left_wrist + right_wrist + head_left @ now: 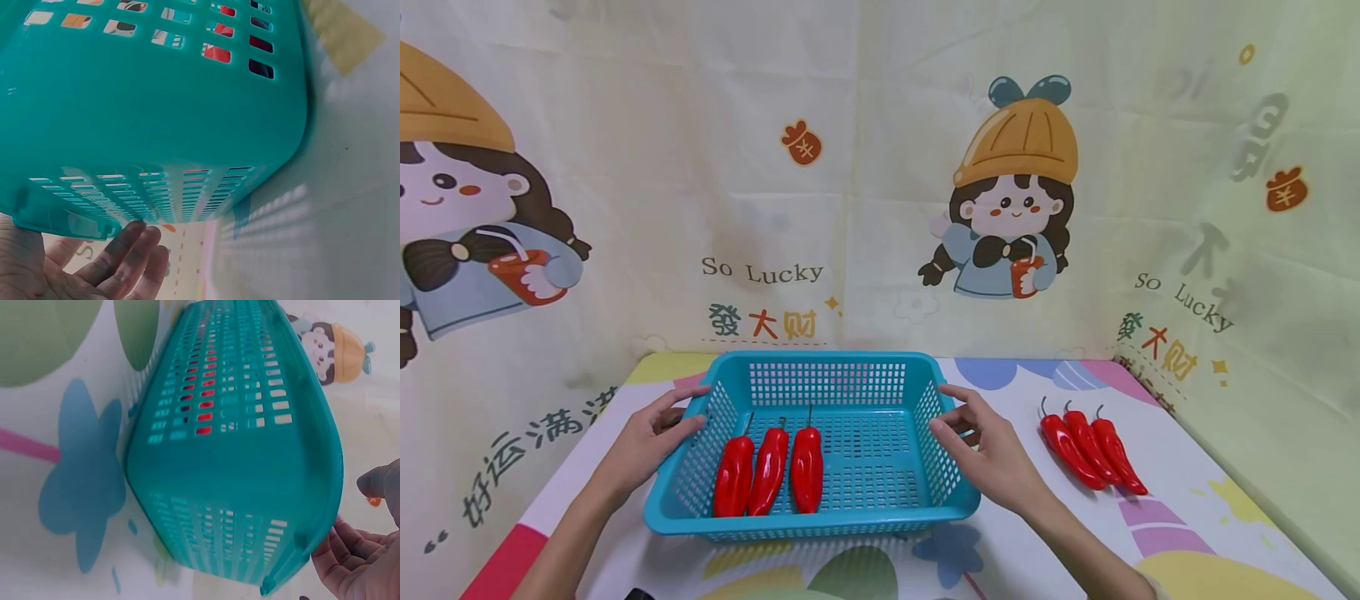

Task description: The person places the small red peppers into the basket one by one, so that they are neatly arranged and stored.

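A turquoise plastic basket (857,523) with perforated walls stands on the table. Three red chili peppers (769,472) with thin dark stems lie in its left half. My left hand (658,429) is at the basket's left rim, its fingers loosely extended beside the outer wall in the left wrist view. At the right rim is my right hand (988,446). In the right wrist view its thumb (373,482) stands apart from the rim, while the other fingers are at the outer side. Neither hand visibly pinches the rim.
Three more red chili peppers (1093,450) lie side by side on the patterned tablecloth (1022,542), right of the basket. A printed cloth backdrop (880,167) with cartoon figures encloses the back and sides. A small black object (638,594) shows at the bottom edge.
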`<state>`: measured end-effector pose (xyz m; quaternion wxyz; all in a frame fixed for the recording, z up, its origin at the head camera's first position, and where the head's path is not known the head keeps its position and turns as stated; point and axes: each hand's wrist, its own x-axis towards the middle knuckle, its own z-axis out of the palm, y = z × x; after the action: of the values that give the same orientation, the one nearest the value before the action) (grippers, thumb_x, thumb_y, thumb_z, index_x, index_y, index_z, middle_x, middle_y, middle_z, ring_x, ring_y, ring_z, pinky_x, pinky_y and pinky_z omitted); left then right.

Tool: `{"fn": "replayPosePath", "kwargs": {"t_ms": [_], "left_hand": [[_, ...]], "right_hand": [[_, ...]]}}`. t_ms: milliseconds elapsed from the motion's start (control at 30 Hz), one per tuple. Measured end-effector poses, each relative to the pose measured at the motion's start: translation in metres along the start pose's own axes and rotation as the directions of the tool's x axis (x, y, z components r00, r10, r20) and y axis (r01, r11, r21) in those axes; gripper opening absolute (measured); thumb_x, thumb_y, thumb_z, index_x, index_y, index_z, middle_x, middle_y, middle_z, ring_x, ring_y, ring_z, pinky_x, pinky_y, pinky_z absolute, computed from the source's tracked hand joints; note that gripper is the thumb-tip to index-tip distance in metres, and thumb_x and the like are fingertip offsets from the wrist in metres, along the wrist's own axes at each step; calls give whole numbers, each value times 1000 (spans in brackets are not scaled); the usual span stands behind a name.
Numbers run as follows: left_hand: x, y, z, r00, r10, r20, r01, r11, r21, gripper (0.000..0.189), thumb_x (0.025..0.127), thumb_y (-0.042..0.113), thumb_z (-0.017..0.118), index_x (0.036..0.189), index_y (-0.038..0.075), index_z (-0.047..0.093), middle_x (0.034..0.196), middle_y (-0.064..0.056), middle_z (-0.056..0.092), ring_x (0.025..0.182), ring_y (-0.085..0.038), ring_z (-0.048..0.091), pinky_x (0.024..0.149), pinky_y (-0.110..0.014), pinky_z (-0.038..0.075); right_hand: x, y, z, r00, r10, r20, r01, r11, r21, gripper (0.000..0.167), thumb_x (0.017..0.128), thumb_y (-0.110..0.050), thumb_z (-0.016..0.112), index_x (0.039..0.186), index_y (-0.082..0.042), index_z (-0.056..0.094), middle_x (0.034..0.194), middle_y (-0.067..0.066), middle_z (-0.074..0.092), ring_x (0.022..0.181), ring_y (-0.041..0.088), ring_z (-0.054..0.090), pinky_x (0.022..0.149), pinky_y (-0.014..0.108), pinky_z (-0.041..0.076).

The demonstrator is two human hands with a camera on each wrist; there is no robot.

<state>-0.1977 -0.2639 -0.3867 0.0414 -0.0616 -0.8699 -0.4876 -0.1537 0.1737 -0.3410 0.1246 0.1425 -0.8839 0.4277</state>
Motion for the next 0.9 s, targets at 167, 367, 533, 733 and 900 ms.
{"fn": "replayPosePath", "kwargs": {"t_ms": [167,367,533,733,900], "left_hand": [[1,-2,1,1000,-3,11,3,1000,0,62,103,28,63,156,7,38,140,-36,53,119,-51,61,76,-45,64],[1,-1,-2,1000,-8,25,8,1000,-1,63,103,30,62,157,8,37,140,-35,54,115,-47,64,75,-41,64],[3,1,-4,1000,4,28,-4,1000,0,63,104,30,60,157,7,37,139,-36,54,113,-47,65,74,-42,64],[1,2,-3,1000,-3,25,3,1000,-2,63,103,31,62,157,9,38,141,-35,53,119,-50,61,76,-42,64],[0,1,-4,1000,4,22,-4,1000,-6,63,103,31,62,158,9,37,141,-35,53,119,-51,61,76,-43,64]], "right_hand": [[-4,5,-6,998,69,-13,-69,998,-12,61,93,-26,76,147,-17,49,111,0,73,90,14,70,77,28,61],[-7,9,-13,993,115,-33,-116,993,-29,62,93,-23,76,147,-16,49,113,2,73,91,16,70,77,30,62],[-8,14,-19,989,136,-51,-137,990,-28,61,94,-24,75,148,-16,48,114,4,73,92,17,71,78,32,62],[-10,24,-27,985,161,-65,-162,986,-23,60,95,-29,74,147,-14,48,113,7,74,93,22,72,75,32,63],[-14,34,-33,982,174,-67,-177,983,-38,64,94,-31,75,148,-13,47,115,8,73,93,22,72,73,32,63]]}}
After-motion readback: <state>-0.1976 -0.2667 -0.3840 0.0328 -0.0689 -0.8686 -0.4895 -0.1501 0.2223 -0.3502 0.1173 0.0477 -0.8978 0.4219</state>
